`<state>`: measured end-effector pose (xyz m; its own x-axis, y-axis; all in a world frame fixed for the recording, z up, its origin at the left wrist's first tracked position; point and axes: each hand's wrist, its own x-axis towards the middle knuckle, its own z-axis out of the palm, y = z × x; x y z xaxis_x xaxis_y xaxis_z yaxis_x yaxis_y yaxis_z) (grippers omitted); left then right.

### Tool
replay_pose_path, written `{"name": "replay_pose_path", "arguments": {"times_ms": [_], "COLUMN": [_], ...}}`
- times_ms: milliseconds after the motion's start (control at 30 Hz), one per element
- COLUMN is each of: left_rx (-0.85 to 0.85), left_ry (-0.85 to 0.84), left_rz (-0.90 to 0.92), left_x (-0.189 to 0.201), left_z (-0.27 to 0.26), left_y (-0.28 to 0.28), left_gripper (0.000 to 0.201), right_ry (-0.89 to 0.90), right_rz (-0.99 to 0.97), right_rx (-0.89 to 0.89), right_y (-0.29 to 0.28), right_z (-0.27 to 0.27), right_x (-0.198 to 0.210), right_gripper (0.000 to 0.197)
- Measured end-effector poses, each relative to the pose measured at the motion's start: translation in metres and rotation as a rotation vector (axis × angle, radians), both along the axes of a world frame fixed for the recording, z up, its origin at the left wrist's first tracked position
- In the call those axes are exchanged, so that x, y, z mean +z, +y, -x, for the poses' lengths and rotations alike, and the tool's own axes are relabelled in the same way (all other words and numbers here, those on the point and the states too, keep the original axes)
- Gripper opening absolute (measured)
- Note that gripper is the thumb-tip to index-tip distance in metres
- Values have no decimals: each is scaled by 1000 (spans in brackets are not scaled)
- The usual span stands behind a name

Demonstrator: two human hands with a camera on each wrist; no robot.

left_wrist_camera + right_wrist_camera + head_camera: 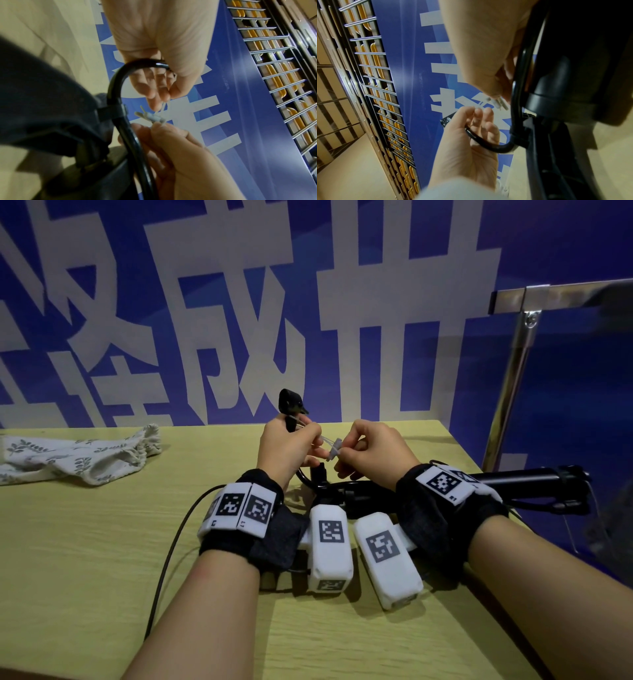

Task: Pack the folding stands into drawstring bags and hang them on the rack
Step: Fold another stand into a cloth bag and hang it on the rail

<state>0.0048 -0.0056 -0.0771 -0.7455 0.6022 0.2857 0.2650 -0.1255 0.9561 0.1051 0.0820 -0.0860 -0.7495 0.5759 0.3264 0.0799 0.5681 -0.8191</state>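
A black folding stand (513,477) lies on the wooden table (102,559), running from the centre to the right. Its thin black curved arm (116,86) rises to a black clip (289,402). My left hand (287,446) grips that arm below the clip and pinches a thin white cord. My right hand (370,450) pinches the small white tag (334,451) at the cord's end, a little above the table. The cord runs taut between the two hands; the tag (150,117) shows in the left wrist view too. A leaf-printed drawstring bag (78,457) lies flat at the far left.
A metal post and rail (513,354) stand at the table's right edge. A blue wall with large white characters (308,302) backs the table. A black cable (164,570) trails from my left wrist across the table.
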Motion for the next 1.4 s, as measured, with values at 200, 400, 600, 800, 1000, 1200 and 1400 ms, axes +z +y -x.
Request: {"name": "replay_pose_path", "arguments": {"times_ms": [200, 400, 600, 800, 1000, 1200, 1400], "left_rx": [14, 24, 91, 95, 37, 28, 90], "left_ry": [56, -32, -55, -189, -125, -73, -67], "left_rz": [91, 177, 170, 117, 144, 113, 70], "left_x": [1, 1, 2, 2, -1, -8, -11], "left_z": [2, 4, 3, 1, -2, 2, 11], "left_y": [-5, -8, -6, -7, -3, 4, 8], "left_gripper": [18, 36, 9, 12, 19, 18, 11], "right_ry": [49, 107, 116, 133, 205, 178, 151], "right_rz": [45, 66, 69, 86, 43, -66, -46], "right_rx": [1, 18, -19, -44, -62, -57, -47], "right_y": [0, 0, 1, 1, 1, 4, 3], "right_z": [-1, -1, 1, 2, 0, 3, 4], "right_x": [0, 1, 0, -1, -3, -5, -4], "right_gripper": [14, 21, 19, 17, 25, 28, 18]}}
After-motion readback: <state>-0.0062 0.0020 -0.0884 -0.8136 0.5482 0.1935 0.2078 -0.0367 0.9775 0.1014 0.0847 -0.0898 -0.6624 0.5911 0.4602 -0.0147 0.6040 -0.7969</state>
